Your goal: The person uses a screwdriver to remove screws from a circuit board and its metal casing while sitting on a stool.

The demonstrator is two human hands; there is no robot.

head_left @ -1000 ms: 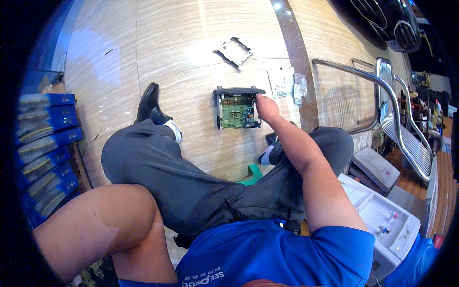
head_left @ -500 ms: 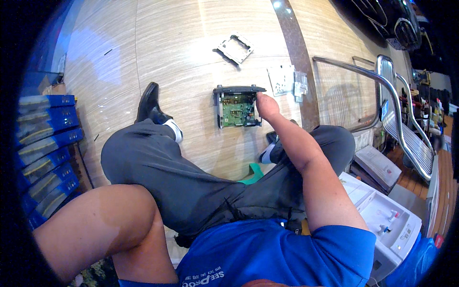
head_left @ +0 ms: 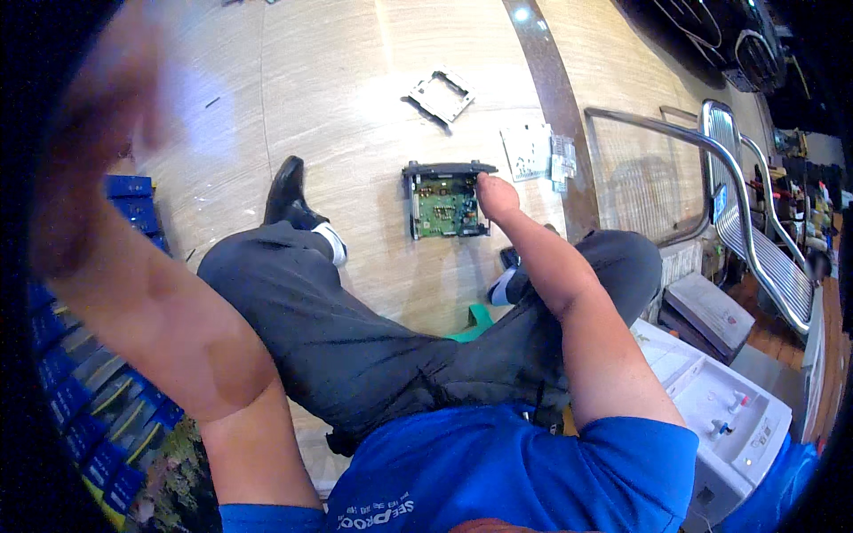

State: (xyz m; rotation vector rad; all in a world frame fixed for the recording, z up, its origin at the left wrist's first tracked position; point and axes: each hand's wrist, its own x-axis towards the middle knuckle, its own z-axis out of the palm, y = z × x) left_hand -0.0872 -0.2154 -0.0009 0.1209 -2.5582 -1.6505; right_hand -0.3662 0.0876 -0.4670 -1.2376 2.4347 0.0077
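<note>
An electronic unit point(head_left: 449, 213) with an exposed green circuit board and a dark front panel lies on the floor between my feet. My right hand point(head_left: 498, 197) is closed at its upper right corner, gripping the end of the panel; the fingertips are partly hidden. At the far left my left hand point(head_left: 98, 142) is raised close to the camera, smeared by motion and partly lost at the dark rim. Whether its fingers are apart or closed does not show. A square metal frame point(head_left: 442, 96) lies beyond the unit. A flat, pale metal plate point(head_left: 528, 151) rests to its right.
A small clear or silvery part point(head_left: 562, 160) lies beside the plate. On the right stand a chrome-framed metal chair point(head_left: 742, 213) and a white water dispenser point(head_left: 737, 417). Blue boxes point(head_left: 133, 209) are stacked at left. Something green point(head_left: 475, 322) lies below the unit, near my leg.
My left forearm has swung up, bringing the left hand into view at the upper left. My right hand stays on the unit. The whole view has shifted slightly.
</note>
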